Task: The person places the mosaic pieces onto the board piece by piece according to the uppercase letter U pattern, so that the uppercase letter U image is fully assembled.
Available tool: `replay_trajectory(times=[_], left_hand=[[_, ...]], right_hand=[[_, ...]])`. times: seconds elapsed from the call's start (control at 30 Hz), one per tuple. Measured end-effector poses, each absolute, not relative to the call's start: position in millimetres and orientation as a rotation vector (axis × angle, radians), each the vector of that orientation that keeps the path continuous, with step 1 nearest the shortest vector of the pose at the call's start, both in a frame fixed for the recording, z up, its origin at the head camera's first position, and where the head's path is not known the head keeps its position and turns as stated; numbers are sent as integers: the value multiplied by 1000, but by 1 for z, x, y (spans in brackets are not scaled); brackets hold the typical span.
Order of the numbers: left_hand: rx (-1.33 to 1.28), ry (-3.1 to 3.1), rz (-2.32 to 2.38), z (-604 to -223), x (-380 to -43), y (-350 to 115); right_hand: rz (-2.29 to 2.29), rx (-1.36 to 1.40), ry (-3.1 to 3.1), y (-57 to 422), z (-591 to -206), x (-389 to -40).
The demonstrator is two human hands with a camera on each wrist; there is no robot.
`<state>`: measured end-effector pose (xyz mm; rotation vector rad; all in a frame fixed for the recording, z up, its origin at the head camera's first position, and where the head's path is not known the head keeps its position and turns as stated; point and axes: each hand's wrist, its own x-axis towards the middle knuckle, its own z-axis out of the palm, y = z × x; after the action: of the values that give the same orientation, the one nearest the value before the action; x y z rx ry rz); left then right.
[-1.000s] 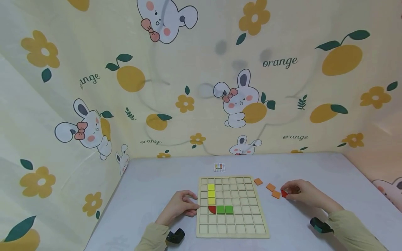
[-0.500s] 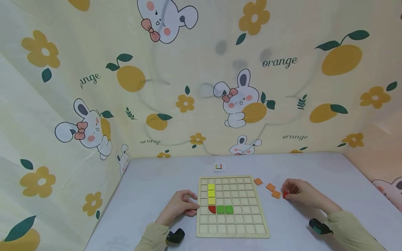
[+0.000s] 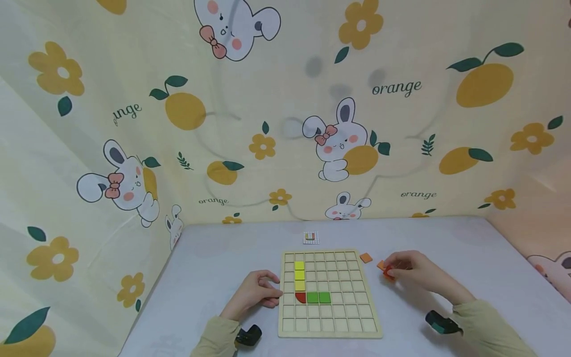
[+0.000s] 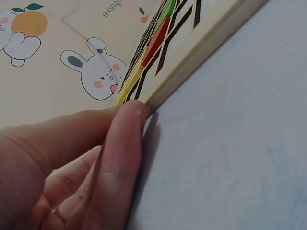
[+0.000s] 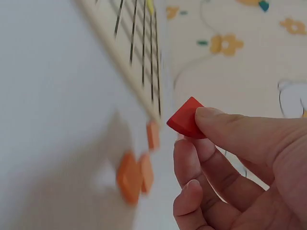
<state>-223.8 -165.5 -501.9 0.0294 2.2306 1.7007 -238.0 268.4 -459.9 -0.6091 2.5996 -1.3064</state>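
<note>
Red piece [image 5: 186,117], small and with a pointed corner, is off to the right of the wooden grid board [image 3: 330,325], pinched between the thumb and forefinger of the right hand [image 3: 415,270]. In the right wrist view we see it raised off the table [image 3: 232,243]. In the head view it overlaps two of three orange tiles [image 3: 366,258] lying just right of the board; the third lies nearest the board's far right corner.

The left hand [image 3: 254,290] touches the board's left edge with thumb and fingertips, its fingers loosely bent. The two hands are well apart, with the board between them.

On the board we find an L-shaped row: three yellow tiles [image 3: 299,275] run down the second column from the left, a red quarter-round [image 3: 301,298] sits at the corner below them, and two green tiles [image 3: 313,297] continue to its right. Just beyond the board's far edge lies a small card [image 3: 311,238] printed with a coloured U on a grid. Behind the board, we see a cream backdrop [image 3: 285,59] patterned with rabbits, oranges and flowers.
</note>
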Motion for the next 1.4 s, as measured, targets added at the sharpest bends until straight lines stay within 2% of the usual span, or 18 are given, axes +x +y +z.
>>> replay_trajectory(times=[0.17,0.4,0.73,1.4], left_hand=[[33,2232,1701,-501,-223,-166],[49,2236,1694,-501,-222,-166],[28,2219,1700,-500,-225,-167],[36,2202,1717,-500,-229,-165]], right_hand=[[-1437,-662,2490,245,-463,-240],[-1464,-601,2447,203,-467,-236],[-1436,-688,2416,165,-476,-229],[-1352,-720,2575,154,-488,-227]])
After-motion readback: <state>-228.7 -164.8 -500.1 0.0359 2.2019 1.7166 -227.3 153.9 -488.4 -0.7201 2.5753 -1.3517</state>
